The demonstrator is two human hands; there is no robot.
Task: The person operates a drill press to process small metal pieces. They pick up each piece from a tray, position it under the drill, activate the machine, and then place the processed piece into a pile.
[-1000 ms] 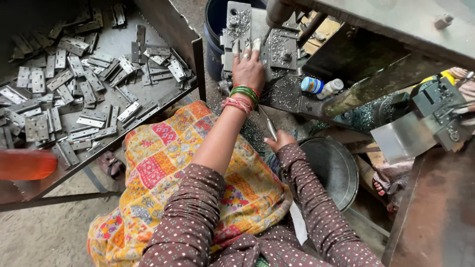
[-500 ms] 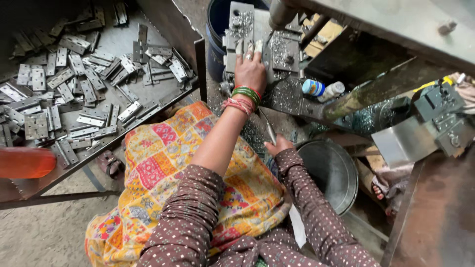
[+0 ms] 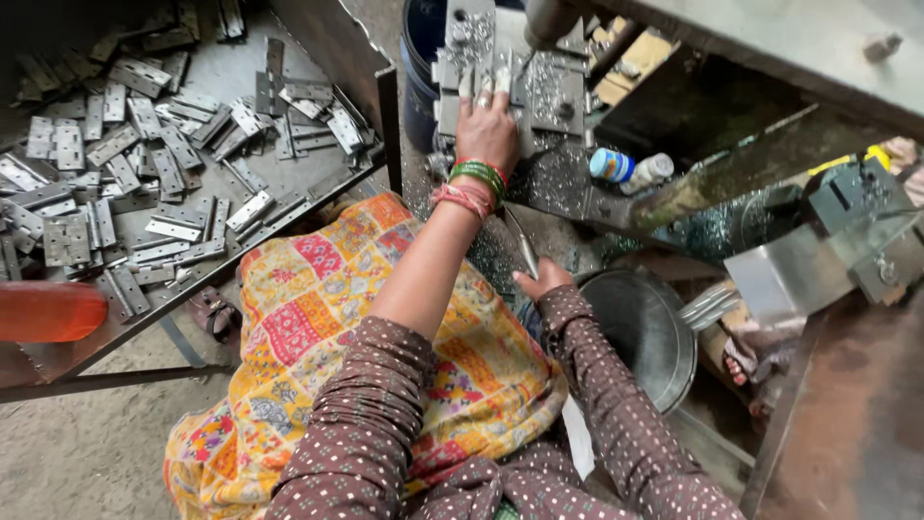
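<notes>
Metal plates (image 3: 481, 67) lie on the press bed, under the left hand (image 3: 488, 125), fingers spread flat on them. Nearer than the press, the right hand (image 3: 544, 281) is closed on a thin metal rod (image 3: 521, 241), beside a round steel bowl (image 3: 647, 332). Left of the press, a tray (image 3: 318, 183) carries loose hinges (image 3: 144, 164).

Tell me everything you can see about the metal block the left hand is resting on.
The metal block is a grey, steel-looking machine fixture built of flat plates with holes and bolts, dusted with shiny shavings. It sits flat beside a dark blue bucket. The left hand lies palm-down on it, fingers spread across its plates.
</notes>
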